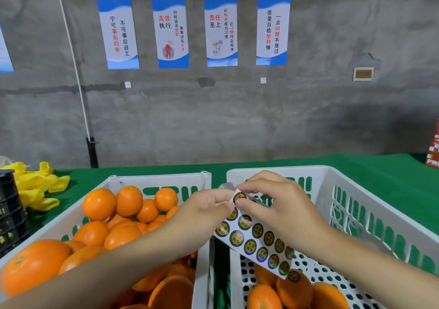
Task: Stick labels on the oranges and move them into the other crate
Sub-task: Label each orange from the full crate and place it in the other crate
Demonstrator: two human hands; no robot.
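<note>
Hands together above the gap between the two crates. Pinching the top edge of the label sheet [259,239] with the left hand [206,204]. Nipping the topmost label [239,197] between thumb and forefinger of the right hand [280,204], apparently lifting it off the backing.

Step in hand, as judged: peeling one label.
- Peel slowly from the rim.
- Keep the backing taut.
- Touch only the edge of the glue side.
- Avoid folding the label onto itself.

Heaped in the left crate [156,178]: oranges [99,204]. At the near end of the right crate [356,190]: a few more. Over its near left corner: the sheet, slanting down.

Beneath both: a table [392,166] under green cloth. At its left edge: yellow foam nets [40,185] and a black crate [9,213]. At its right edge: a red box [433,149]. Behind: a bare grey wall [332,118] with blue-and-white posters [222,30].
</note>
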